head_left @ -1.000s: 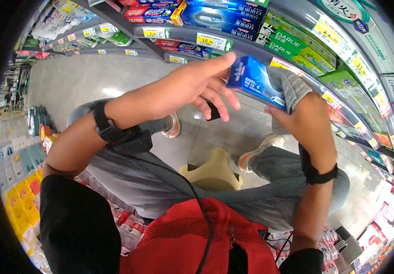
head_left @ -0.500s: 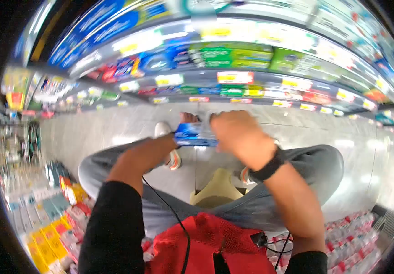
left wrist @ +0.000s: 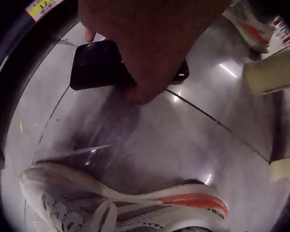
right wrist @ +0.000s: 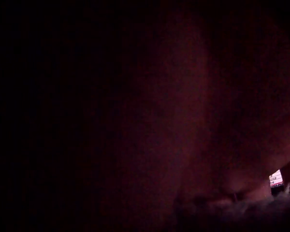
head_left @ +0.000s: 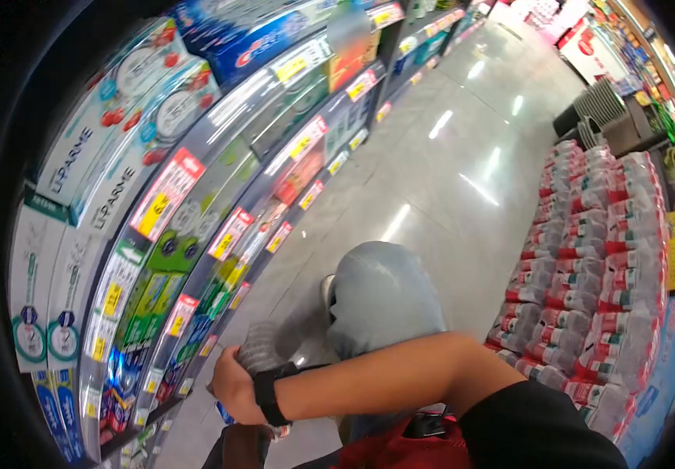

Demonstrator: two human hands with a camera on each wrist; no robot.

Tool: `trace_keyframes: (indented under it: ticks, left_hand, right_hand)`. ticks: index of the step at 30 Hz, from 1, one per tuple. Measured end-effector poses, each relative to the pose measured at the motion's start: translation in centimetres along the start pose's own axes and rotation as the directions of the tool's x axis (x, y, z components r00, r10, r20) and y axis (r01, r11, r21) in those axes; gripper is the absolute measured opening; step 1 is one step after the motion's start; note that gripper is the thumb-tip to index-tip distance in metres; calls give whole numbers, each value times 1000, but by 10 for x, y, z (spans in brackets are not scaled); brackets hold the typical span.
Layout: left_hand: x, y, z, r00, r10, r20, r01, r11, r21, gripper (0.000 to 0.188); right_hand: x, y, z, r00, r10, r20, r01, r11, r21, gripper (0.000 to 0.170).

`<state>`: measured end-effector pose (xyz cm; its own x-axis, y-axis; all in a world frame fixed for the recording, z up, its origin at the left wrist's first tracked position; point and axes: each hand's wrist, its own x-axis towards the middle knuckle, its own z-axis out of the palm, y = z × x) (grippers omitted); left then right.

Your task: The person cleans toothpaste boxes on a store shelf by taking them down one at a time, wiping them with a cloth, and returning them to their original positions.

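Note:
At the lower left of the head view my right hand (head_left: 236,387) has curled fingers and grips a grey cloth (head_left: 261,348). Below this hand shows a small part of the blue box (head_left: 225,413); the rest is hidden. In the left wrist view my left hand (left wrist: 150,48) passes in front of a dark, phone-like rectangle (left wrist: 97,67). Whether it touches that rectangle, the box or the cloth cannot be told. The right wrist view is nearly black, with grey fabric (right wrist: 241,209) along its bottom edge.
Shelves of toothpaste boxes (head_left: 79,180) with price tags (head_left: 157,207) rise on the left. Shrink-wrapped bottle packs (head_left: 564,281) stand on the right. A knee (head_left: 388,297) is in the middle, above the tiled floor (head_left: 431,180). A shoe (left wrist: 135,205) and a cream stool (left wrist: 270,72) show low down.
The head view has swung right along the aisle. The hands and blue box, earlier in front of the shelf and then between the knees, now appear at the lower left, the box mostly hidden.

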<state>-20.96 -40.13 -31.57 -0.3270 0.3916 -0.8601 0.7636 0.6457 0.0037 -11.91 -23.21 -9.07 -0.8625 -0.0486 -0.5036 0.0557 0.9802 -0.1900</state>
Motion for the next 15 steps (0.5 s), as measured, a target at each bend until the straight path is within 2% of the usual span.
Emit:
trace_keyframes:
  ticks: [4,5,7,9,11,13,14,15]
  left_hand:
    - [-3,11,-2,999,41,-4,-41,999,-10,53]
    - [-4,12,-7,999,52,-10,-52,999,-4,54]
    - [-4,16,-16,997,78,-25,-78,997,17,55]
    - [-9,26,-29,993,115,-31,-113,993,45,56]
    - [-19,31,-45,985,167,-35,-165,984,73,56]
    - [-41,33,-59,980,197,-40,-194,978,71,58]
    - [-53,32,-66,974,222,-43,-219,973,76,58]
    - [-68,32,-73,969,242,-48,-238,968,76,59]
  right_hand:
    - [2,-1,14,999,-37,5,36,998,58,38]
    - [22,-10,29,1000,9,18,-10,999,47,39]
    - [34,-11,34,999,-2,41,-1,997,72,42]
    - [23,0,11,983,-123,138,113,990,80,47]
    - [95,-39,60,994,-9,105,14,999,-43,50]
    - [110,-36,51,993,-67,95,61,996,72,46]
    - [110,-37,42,993,-88,79,83,995,64,46]
    - [96,-25,16,997,-53,54,39,972,230,48]
